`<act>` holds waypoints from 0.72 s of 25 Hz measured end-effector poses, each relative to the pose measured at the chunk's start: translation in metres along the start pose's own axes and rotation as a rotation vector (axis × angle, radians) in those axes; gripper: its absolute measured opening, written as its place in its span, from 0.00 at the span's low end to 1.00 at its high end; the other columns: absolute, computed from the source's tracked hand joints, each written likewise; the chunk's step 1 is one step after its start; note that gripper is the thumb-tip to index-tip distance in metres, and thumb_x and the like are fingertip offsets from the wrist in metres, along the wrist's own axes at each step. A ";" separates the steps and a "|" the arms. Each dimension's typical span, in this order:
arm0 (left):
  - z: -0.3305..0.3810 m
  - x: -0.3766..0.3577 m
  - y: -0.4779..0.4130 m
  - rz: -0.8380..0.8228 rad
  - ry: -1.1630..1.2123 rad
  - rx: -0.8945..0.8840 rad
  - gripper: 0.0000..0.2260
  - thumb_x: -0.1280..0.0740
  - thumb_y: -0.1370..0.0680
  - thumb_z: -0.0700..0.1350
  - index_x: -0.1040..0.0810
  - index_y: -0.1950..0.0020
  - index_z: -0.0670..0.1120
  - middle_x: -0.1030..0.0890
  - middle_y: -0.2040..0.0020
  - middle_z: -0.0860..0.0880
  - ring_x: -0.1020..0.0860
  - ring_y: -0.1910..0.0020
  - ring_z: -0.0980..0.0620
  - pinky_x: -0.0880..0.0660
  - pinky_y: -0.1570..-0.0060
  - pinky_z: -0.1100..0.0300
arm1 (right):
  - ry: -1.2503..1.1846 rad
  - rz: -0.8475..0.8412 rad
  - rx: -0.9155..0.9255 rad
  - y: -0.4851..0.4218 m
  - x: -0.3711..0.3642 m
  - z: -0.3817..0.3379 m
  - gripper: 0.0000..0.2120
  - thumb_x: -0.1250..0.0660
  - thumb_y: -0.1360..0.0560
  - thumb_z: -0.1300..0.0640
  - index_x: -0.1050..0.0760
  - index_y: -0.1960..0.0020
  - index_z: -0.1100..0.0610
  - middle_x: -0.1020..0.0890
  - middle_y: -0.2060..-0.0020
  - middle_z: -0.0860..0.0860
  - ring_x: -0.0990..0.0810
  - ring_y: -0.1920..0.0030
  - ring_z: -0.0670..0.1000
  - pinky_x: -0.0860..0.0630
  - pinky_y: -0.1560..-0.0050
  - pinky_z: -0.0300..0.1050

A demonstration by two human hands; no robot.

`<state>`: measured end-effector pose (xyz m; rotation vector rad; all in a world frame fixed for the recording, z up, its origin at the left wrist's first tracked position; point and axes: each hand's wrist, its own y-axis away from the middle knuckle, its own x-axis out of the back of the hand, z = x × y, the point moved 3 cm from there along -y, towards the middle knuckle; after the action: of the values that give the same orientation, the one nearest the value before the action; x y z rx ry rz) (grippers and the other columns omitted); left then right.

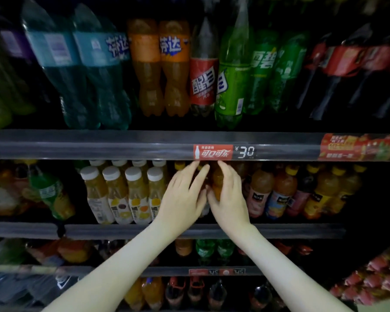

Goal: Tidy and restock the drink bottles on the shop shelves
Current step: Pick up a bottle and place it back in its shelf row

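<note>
Both of my hands reach into the second shelf from the top. My right hand point(229, 194) grips an orange juice bottle point(217, 184) that stands in the row under the red price label point(213, 152). My left hand point(181, 194) lies against the same bottle from the left, fingers fairly straight and pointing up to the shelf rail. The bottle's cap and lower half are hidden by the rail and my hands. White-capped juice bottles point(131, 194) stand just left of my left hand.
Yellow-capped juice bottles point(282, 192) fill the row to the right. Large soda bottles point(160, 68) stand on the top shelf above the grey rail point(99, 145). Lower shelves hold several small soda bottles point(205, 248). Red packets point(374, 280) hang at the lower right.
</note>
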<state>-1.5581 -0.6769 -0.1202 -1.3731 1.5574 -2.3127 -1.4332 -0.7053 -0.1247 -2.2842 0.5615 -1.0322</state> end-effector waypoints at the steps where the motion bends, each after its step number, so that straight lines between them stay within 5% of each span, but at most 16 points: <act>1: -0.002 0.015 -0.010 0.031 0.029 -0.016 0.21 0.34 0.24 0.41 0.29 0.32 0.38 0.24 0.39 0.40 0.26 0.40 0.45 0.27 0.39 0.50 | -0.023 0.021 -0.019 -0.006 0.006 -0.011 0.26 0.33 0.24 0.60 0.38 0.30 0.56 0.30 0.36 0.52 0.32 0.35 0.47 0.29 0.36 0.42; 5: -0.011 0.063 -0.036 0.111 0.041 -0.099 0.15 0.37 0.22 0.43 0.24 0.39 0.38 0.20 0.53 0.44 0.22 0.56 0.48 0.23 0.57 0.56 | 0.034 0.087 -0.051 -0.024 0.021 -0.046 0.17 0.36 0.22 0.57 0.31 0.34 0.59 0.24 0.43 0.51 0.26 0.42 0.48 0.30 0.44 0.33; 10: -0.014 0.080 -0.066 0.086 0.051 -0.078 0.17 0.38 0.23 0.45 0.25 0.37 0.39 0.22 0.47 0.43 0.23 0.50 0.45 0.25 0.53 0.53 | 0.110 0.151 -0.009 -0.040 0.045 -0.067 0.18 0.35 0.23 0.59 0.31 0.34 0.60 0.24 0.43 0.53 0.29 0.40 0.48 0.38 0.41 0.31; 18: 0.041 0.036 -0.050 0.125 0.103 -0.196 0.15 0.34 0.26 0.39 0.22 0.39 0.39 0.23 0.42 0.39 0.26 0.43 0.43 0.27 0.44 0.51 | 0.286 0.294 0.055 -0.014 0.092 -0.006 0.14 0.38 0.23 0.59 0.27 0.39 0.62 0.22 0.46 0.54 0.27 0.43 0.50 0.30 0.41 0.39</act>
<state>-1.5314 -0.6994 -0.0547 -1.1677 1.8856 -2.2416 -1.3795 -0.7492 -0.0628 -1.9434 0.9413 -1.2128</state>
